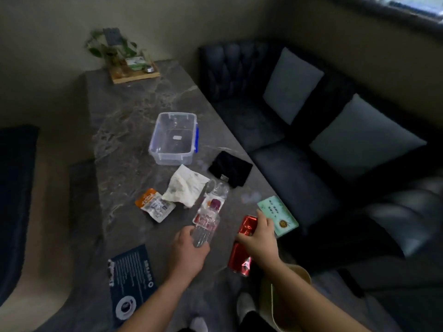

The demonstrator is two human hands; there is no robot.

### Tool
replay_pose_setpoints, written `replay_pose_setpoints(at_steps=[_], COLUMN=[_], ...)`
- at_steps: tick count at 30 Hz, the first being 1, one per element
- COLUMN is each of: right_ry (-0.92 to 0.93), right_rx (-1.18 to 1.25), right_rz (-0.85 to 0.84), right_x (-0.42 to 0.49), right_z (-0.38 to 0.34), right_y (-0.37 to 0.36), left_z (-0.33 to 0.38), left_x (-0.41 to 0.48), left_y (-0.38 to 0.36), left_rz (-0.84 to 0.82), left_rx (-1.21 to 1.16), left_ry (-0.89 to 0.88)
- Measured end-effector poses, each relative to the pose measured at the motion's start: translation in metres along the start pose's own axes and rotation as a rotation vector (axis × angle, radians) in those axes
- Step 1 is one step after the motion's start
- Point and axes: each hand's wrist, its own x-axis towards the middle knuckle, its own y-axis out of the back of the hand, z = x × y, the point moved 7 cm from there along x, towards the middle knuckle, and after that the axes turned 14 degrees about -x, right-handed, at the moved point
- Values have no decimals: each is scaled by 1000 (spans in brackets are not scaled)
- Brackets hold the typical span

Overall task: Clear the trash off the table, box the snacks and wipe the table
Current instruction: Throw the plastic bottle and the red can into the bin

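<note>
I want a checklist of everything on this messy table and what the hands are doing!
Surface: dark marbled table, cluttered at the near end.
Job's things: clear plastic box open, nearly empty; crumpled napkin; orange wrapper; black cloth; green card; blue packet.
Clutter: wooden tray with plant at the far end.
Grippers: left hand holds a clear plastic bottle; right hand grips a crushed red can.
Cables: nothing seen.
Surroundings: dark sofa, grey cushions; pale bin below the right arm.
</note>
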Motion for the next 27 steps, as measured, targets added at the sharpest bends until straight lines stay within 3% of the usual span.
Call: replay_pose_setpoints(at_steps=[15,27], right_ry=[-292,-329], right_rx=[94,85], right_rz=[124,-65], right_x=[-53,-39], right_z=[167,318], right_y=[58,67], left_z=[39,9], left_x=[-64,-121], left_y=[-147,-294], left_rz=[-312,-378], left_rx=[126,261], left_ry=[-210,-124])
